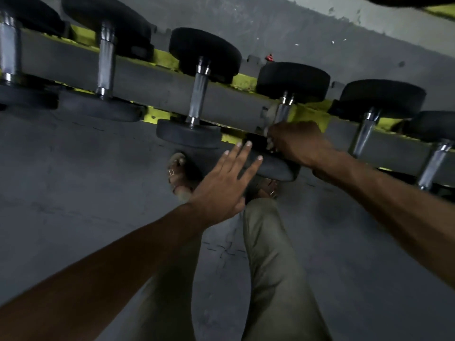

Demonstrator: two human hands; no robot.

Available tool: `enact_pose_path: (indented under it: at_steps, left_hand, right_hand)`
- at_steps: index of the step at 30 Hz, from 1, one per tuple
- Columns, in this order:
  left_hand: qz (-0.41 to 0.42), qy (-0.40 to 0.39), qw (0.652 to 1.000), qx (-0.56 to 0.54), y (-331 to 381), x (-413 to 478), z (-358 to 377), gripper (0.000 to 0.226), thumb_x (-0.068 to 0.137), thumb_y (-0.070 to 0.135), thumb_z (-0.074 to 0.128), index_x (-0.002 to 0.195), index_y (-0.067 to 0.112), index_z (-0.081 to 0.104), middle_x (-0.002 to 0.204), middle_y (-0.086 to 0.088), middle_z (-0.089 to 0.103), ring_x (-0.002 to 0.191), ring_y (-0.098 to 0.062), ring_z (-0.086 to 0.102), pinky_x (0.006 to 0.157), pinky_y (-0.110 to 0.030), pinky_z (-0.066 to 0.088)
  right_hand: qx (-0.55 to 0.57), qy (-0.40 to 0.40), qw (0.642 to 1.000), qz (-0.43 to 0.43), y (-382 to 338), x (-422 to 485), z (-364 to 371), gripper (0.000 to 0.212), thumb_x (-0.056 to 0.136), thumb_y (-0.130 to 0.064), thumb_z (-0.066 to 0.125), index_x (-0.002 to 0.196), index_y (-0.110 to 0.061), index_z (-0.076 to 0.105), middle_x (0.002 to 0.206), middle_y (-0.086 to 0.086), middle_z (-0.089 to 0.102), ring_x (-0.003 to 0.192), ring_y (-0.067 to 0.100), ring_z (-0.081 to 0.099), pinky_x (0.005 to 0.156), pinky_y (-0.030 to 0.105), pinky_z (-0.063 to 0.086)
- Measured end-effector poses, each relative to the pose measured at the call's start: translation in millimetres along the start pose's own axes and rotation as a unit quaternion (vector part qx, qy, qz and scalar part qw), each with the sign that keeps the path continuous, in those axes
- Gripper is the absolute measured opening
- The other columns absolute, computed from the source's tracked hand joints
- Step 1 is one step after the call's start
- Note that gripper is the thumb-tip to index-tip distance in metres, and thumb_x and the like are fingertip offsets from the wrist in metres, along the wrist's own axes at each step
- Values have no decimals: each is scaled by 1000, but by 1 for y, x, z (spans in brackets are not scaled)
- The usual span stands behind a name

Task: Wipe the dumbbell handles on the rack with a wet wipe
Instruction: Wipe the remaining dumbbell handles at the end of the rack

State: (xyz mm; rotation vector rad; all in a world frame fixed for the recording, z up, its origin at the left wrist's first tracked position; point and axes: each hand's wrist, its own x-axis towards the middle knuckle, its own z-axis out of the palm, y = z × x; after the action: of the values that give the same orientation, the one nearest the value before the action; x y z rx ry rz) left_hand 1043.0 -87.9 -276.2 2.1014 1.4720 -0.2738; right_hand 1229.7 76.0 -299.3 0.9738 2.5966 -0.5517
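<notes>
Chrome handle (283,113) of the 4th dumbbell (293,80) from the left is lying across the yellow-padded rack (152,77), and you are clenching your right hand (298,143) round its near end with the pale wet wipe (270,140) bunched inside. Your left hand (221,185), fingers straight, is pressing the near rubber head (273,168), likely steadying it against rolling.

Left hand (221,185) flat; right hand (298,143) curled round handle (283,113)

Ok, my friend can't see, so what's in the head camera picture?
A person's right hand grips a wet wipe round a dumbbell handle on a yellow-and-grey rack. Their left hand, fingers straight, touches that dumbbell's near black end. More dumbbells sit either side.
</notes>
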Motion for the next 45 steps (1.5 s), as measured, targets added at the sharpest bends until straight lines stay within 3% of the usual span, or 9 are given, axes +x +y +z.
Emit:
enact_pose_path:
  at_steps: [4,8,14,22,32,35,40,43,45]
  left_hand:
    - [-10,-14,1000,-23,38,10,14,118,81,41,75,168,12,0,171,-29,-11,160,-44,-3,128,-55,19]
    - [-47,-37,998,-4,51,11,13,121,86,47,70,166,13,-14,167,-30,-24,159,-45,-10,129,-54,15]
    - [-65,-60,995,36,57,13,11,127,87,55,67,161,11,-27,163,-33,-33,158,-47,-15,129,-55,14]
    - [-60,-72,994,58,57,16,18,130,89,58,66,158,7,-31,159,-39,-34,155,-53,-16,129,-57,15]
    - [-34,-84,995,39,48,16,14,129,89,64,62,158,8,-32,159,-37,-36,154,-54,-18,127,-60,16]
    - [-22,-90,995,35,45,15,14,118,94,62,52,157,9,-34,157,-37,-39,153,-54,-22,127,-60,13]
    - [5,-92,996,21,34,15,19,106,82,59,21,157,10,-35,156,-37,-39,153,-55,-22,127,-62,11]
    - [16,-91,996,20,30,15,19,111,83,63,30,157,11,-34,157,-37,-39,153,-55,-22,127,-62,12]
    - [23,-92,995,30,30,15,19,113,90,62,41,157,11,-35,157,-37,-39,153,-55,-22,127,-62,11]
  right_hand:
    - [-2,-82,986,-145,27,10,3,31,99,-28,46,122,-22,66,130,-1,66,114,26,65,80,41,58]
    - [-31,42,996,-78,52,39,-8,38,97,-20,36,114,-8,67,115,17,70,98,43,69,75,49,59]
    - [-41,-138,975,-171,16,23,-5,26,95,-35,48,108,-31,70,112,1,72,98,29,68,70,34,53]
    - [182,77,980,22,13,-6,33,21,86,-30,52,94,-13,62,101,11,60,85,31,60,62,37,45]
    - [490,25,801,343,12,2,57,26,88,-2,59,71,-20,66,75,5,71,67,19,66,72,38,56]
    - [636,30,669,384,16,20,48,28,94,3,48,84,-15,66,83,7,66,61,11,63,74,41,54]
    - [868,83,327,366,35,70,32,44,107,-24,25,116,-9,65,100,8,78,87,25,76,94,43,52]
    - [839,152,331,404,22,67,34,31,105,-17,36,113,-6,64,82,5,75,68,19,73,68,31,55]
    - [766,240,415,428,11,54,38,14,101,-10,54,93,-9,65,63,-5,66,56,10,62,56,26,50]
